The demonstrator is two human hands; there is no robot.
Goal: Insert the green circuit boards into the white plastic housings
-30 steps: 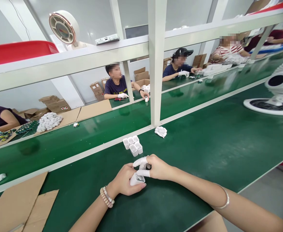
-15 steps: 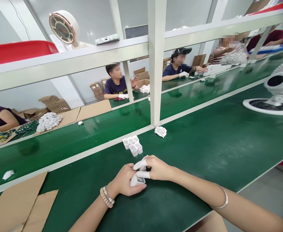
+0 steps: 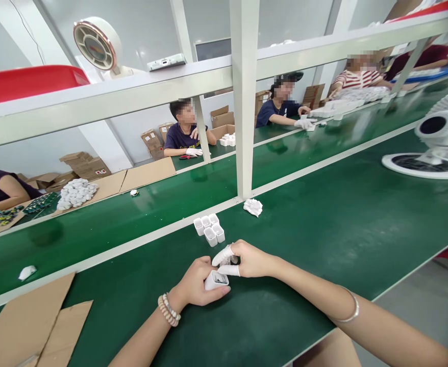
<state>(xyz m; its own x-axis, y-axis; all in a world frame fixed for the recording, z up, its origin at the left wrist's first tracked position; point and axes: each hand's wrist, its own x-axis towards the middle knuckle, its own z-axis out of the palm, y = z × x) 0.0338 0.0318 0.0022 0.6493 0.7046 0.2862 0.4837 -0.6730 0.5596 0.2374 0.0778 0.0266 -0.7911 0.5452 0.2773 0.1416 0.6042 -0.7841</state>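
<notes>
A small white plastic housing (image 3: 213,280) with an open end sits in the grip of my left hand (image 3: 197,283). Something grey and metallic shows inside its opening. My right hand (image 3: 243,259), with white finger covers on thumb and fingers, is at the upper rim of this housing. Its fingertips are bent together there, and what lies between them is too small and hidden to name. Just beyond my hands a cluster of several similar white housings (image 3: 210,236) stands upright, open ends up, on the green bench (image 3: 308,239).
A crumpled white piece (image 3: 253,207) lies by the frame post (image 3: 243,102). Flat cardboard (image 3: 32,311) covers the bench at left; a white fan (image 3: 430,158) stands at right. Beyond the rail, a green conveyor (image 3: 170,196) carries small white parts. Several co-workers sit across it.
Both hands stay at the housing, with slight finger movement at its rim. White parts on the conveyor have travelled right. The co-worker opposite has drawn a hand back from the belt.
</notes>
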